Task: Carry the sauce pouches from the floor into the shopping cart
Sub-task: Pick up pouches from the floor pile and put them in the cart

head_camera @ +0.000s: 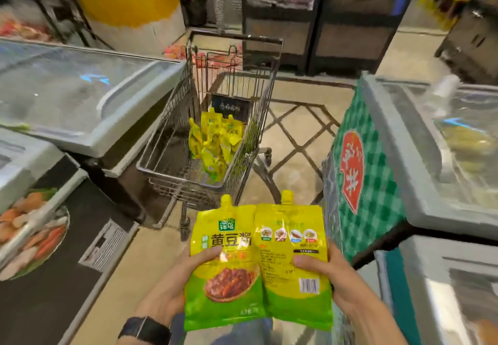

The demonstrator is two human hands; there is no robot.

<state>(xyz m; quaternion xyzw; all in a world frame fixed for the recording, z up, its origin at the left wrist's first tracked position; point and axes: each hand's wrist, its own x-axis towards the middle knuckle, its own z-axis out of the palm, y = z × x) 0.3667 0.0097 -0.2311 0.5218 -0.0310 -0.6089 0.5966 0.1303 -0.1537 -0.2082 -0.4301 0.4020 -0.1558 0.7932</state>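
I hold two yellow-green sauce pouches side by side at the bottom centre, spouts up. My left hand [172, 285] grips the left sauce pouch [225, 258], which shows its front label. My right hand [339, 277] grips the right sauce pouch [293, 272], which shows its back with a barcode. Ahead stands the wire shopping cart [172, 118], its near end just beyond the pouches. Several more yellow pouches [215, 140] lie heaped in its basket toward the right side.
Glass-topped chest freezers flank the aisle: one on the left [80, 97], one on the right [431, 142] with a green checked panel [361, 161]. A dark display counter [54, 237] sits at lower left. Shelving units [323, 35] and a yellow pillar [126, 0] stand behind the cart.
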